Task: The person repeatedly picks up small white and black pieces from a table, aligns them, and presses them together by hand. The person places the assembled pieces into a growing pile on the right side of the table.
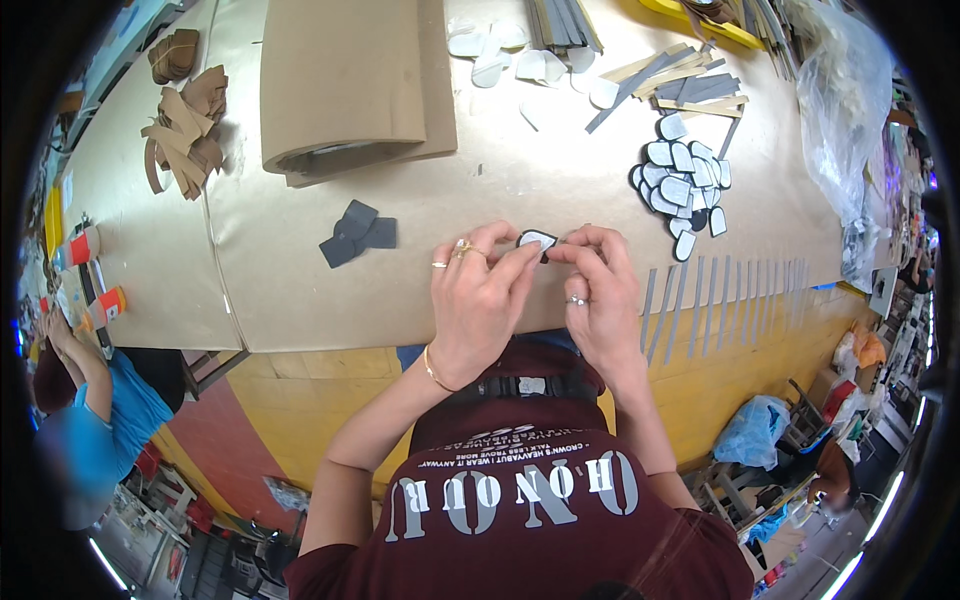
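Note:
Between my two hands, just above the table's near edge, is a small rounded tab (pixel 538 240), white on its face with a black border. My left hand (pixel 478 290) pinches it from the left side, thumb on the white face. At its right edge the thumb and fingertips of my right hand (pixel 600 280) are pressed together on the black border. A heap of similar white tabs with black edges (pixel 675 190) lies to the right. Several dark grey pieces (pixel 358 233) overlap on the table left of my hands.
Thin grey strips (pixel 708 305) hang in a row over the table's near edge at right. A rolled brown sheet (pixel 345 85), brown leather-like strips (pixel 188 135), white pieces (pixel 490 50) and loose strips (pixel 690 85) lie farther back. Another person (pixel 130 400) works at the left.

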{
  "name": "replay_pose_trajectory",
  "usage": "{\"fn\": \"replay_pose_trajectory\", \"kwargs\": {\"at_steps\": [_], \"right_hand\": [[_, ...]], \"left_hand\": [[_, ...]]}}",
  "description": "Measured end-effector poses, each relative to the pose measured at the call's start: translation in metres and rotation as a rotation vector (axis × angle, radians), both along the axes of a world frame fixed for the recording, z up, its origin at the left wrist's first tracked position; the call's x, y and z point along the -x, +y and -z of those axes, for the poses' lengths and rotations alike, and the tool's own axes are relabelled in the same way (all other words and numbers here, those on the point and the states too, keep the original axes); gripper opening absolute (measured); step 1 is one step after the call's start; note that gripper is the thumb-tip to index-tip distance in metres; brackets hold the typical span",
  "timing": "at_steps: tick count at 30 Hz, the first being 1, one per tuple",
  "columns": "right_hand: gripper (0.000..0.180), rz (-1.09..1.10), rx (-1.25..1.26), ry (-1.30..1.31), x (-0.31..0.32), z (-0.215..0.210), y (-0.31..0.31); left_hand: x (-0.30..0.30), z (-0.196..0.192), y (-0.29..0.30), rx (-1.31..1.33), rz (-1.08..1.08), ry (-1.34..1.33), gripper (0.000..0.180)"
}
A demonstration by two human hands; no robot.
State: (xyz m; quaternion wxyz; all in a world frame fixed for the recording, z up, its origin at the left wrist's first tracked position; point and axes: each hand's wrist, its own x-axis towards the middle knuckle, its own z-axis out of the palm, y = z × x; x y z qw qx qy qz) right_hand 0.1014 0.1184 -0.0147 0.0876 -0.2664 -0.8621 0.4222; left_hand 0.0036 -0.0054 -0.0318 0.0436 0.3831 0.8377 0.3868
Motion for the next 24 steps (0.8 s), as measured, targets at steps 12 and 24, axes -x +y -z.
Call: {"fn": "replay_pose_trajectory", "kwargs": {"at_steps": [12,24], "right_hand": [[0.033,-0.078,-0.430,0.046,-0.004,0.003,0.000],[0.017,0.064,-0.123,-0.103,0.015,-0.016,-0.002]], "left_hand": [[-0.006,0.009,0.003,-0.179,-0.183,-0.224,0.012],[-0.009,0.010,-0.018,0.098,0.008,0.152,0.042]]}}
